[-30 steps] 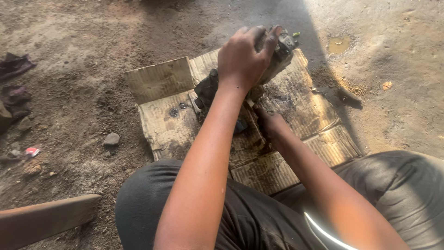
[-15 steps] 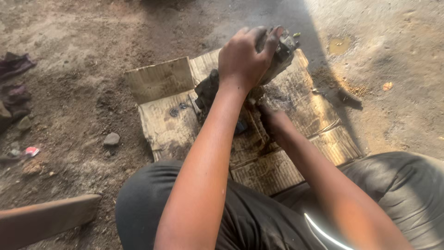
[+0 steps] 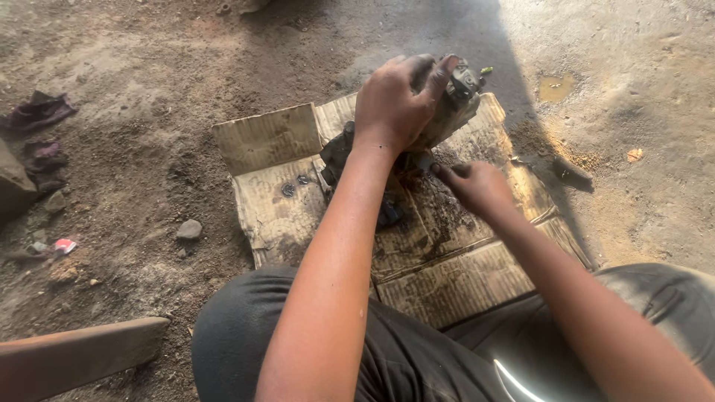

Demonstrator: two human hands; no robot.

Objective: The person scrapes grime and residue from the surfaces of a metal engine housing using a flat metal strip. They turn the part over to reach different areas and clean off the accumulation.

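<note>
- left hand (image 3: 395, 100) wrapped over the top of a greasy engine part (image 3: 447, 108), tipping it up near the far edge of the cardboard (image 3: 272, 138)
- right hand (image 3: 477, 186) tucked just under it; fingers curled, can't tell if they're pinching anything
- small stone (image 3: 189, 229) on the dirt floor (image 3: 134, 164) off the cardboard's left edge

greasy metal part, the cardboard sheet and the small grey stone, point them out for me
greasy metal part (image 3: 458, 100), head view, on its upper right end.
cardboard sheet (image 3: 269, 138), head view, on its bare top-left flap.
small grey stone (image 3: 189, 229), head view, on its middle.
</note>
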